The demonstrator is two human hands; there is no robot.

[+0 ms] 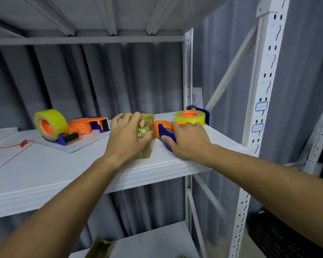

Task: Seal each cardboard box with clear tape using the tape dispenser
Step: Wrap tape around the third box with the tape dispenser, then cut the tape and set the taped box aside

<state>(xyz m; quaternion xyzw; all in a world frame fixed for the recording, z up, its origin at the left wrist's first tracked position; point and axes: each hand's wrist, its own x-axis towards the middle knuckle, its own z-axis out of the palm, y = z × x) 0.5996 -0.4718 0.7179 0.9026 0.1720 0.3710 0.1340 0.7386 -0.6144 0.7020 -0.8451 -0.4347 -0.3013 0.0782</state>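
Your right hand (186, 140) lies over the dispenser (165, 132) on the white shelf (63, 174), fingers curled on its orange top and thumb against the blue side: a hold that pins it down rather than lifts it. Your left hand (129, 136) pinches a crumpled tail of clear tape (145, 135) pulled from the dispenser's front, with a loose length hanging toward the shelf edge. The yellowish roll (189, 117) sits on the dispenser behind your right hand.

The dispenser looks like light, stiff plastic, and the roll is probably most of its weight, so expect it to feel tail-heavy. Its smooth shell may slide on the painted shelf when you pull tape, so keep weight on it or wrap the blue handle fully. The cutter at the front is likely toothed; keep fingertips clear of it.

The tape is the awkward part: thin, limp and sticky, and it has already wadded on itself. That bunched piece looks unusable; tear it off and start from a flat end, held by the edges.

A second dispenser (52, 127) and a third (90, 124) sit well to the left on the shelf. No box is in view here.
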